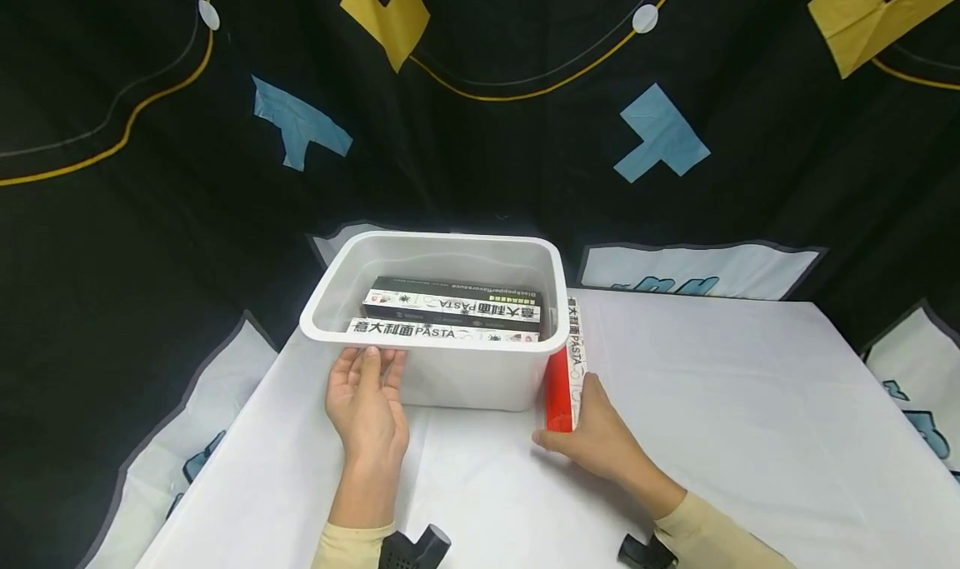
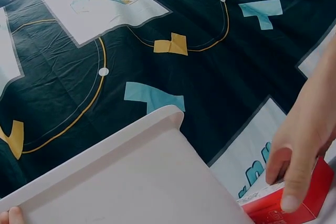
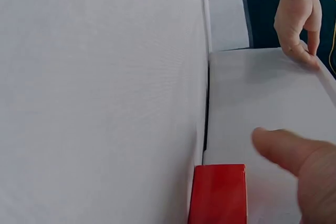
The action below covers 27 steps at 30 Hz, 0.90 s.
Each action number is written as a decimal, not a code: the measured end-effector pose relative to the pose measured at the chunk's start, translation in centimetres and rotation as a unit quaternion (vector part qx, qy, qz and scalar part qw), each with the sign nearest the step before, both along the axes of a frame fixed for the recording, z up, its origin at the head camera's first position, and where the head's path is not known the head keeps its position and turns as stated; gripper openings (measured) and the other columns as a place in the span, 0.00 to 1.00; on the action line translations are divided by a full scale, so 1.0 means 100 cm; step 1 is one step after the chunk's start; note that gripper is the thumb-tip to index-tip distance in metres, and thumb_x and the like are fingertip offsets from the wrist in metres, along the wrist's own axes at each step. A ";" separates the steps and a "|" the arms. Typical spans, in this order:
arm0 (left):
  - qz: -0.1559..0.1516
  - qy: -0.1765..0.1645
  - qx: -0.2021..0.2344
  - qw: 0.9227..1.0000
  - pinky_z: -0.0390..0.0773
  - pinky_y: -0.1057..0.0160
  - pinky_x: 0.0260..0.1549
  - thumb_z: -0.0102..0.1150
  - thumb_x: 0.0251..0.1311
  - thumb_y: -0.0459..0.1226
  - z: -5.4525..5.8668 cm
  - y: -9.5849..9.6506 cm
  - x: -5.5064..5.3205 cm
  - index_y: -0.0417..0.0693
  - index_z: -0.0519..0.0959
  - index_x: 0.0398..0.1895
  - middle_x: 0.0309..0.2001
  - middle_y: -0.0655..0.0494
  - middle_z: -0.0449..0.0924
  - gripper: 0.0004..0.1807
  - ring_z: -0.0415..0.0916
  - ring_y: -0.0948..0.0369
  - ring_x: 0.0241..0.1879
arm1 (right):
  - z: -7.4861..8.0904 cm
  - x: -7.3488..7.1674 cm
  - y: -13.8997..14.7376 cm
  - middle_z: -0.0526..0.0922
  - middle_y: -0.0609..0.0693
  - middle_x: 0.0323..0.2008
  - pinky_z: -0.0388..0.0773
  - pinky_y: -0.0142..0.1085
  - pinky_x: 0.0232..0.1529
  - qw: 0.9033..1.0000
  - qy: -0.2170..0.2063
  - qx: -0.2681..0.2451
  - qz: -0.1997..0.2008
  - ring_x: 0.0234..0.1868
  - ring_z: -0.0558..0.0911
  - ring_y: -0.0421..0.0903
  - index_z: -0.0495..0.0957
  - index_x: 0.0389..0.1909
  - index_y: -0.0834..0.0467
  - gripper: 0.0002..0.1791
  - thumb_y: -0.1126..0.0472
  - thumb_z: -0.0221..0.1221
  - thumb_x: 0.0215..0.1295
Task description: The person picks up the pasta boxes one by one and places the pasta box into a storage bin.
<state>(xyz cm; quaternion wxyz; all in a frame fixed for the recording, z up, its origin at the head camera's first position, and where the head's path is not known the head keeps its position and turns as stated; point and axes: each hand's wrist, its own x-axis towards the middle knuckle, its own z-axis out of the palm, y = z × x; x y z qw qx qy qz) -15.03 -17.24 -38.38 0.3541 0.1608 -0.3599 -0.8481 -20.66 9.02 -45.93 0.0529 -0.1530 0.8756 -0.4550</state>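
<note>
A white plastic bin (image 1: 465, 377) stands at the middle of the white table. My left hand (image 1: 367, 411) pinches its near rim, thumb on top and fingers under the lip. Inside lie several pasta boxes (image 1: 442, 312) in black and white, side by side. Against the bin's right wall is a red pasta box (image 1: 558, 390) with a white printed face. My right hand (image 1: 600, 436) straddles its near end. The thumb (image 3: 281, 148) stands apart from the red end in the right wrist view; the other fingers are hidden there.
The white tablecloth (image 1: 750, 402) stretches right of the red box. Behind the table hangs a black cloth (image 1: 487, 169) with blue and yellow patches. Each wrist carries a small black camera, such as the left camera (image 1: 412, 548).
</note>
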 end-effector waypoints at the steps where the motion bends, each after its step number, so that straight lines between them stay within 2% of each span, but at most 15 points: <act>1: 0.000 0.000 -0.001 1.000 0.78 0.57 0.54 0.50 0.70 0.29 0.000 0.000 0.000 0.38 0.63 0.56 0.49 0.44 0.67 0.15 0.75 0.57 0.44 | -0.001 0.000 0.000 0.70 0.49 0.46 0.76 0.38 0.43 1.000 0.001 0.011 -0.002 0.42 0.75 0.44 0.59 0.61 0.60 0.52 0.48 0.79 0.38; 6: 0.000 0.005 -0.001 1.000 0.78 0.57 0.55 0.51 0.70 0.29 -0.001 -0.001 0.000 0.38 0.62 0.57 0.50 0.44 0.66 0.16 0.75 0.57 0.45 | -0.005 -0.002 0.000 0.70 0.48 0.47 0.76 0.38 0.43 0.999 0.014 0.047 -0.010 0.44 0.73 0.44 0.59 0.64 0.60 0.55 0.45 0.79 0.37; 14: -0.001 0.003 0.000 1.000 0.78 0.57 0.55 0.51 0.69 0.29 -0.001 0.000 0.001 0.38 0.63 0.56 0.49 0.45 0.68 0.15 0.76 0.58 0.44 | -0.004 0.001 0.009 0.75 0.50 0.49 0.79 0.40 0.41 0.997 -0.006 0.060 -0.046 0.45 0.76 0.46 0.60 0.64 0.59 0.47 0.55 0.74 0.44; 21: -0.001 0.005 -0.004 1.000 0.78 0.57 0.54 0.53 0.69 0.30 0.000 0.000 0.000 0.38 0.63 0.57 0.49 0.44 0.67 0.16 0.76 0.57 0.44 | -0.003 0.001 0.036 0.75 0.59 0.56 0.79 0.52 0.49 0.993 -0.003 0.092 -0.073 0.51 0.77 0.54 0.58 0.68 0.67 0.48 0.55 0.71 0.49; 27: -0.003 0.005 -0.003 1.000 0.78 0.57 0.55 0.52 0.70 0.30 -0.001 0.000 0.001 0.38 0.63 0.56 0.49 0.44 0.67 0.16 0.75 0.57 0.45 | -0.003 0.002 0.064 0.74 0.62 0.59 0.78 0.50 0.48 0.990 -0.026 0.094 -0.102 0.53 0.75 0.56 0.60 0.69 0.64 0.47 0.54 0.70 0.50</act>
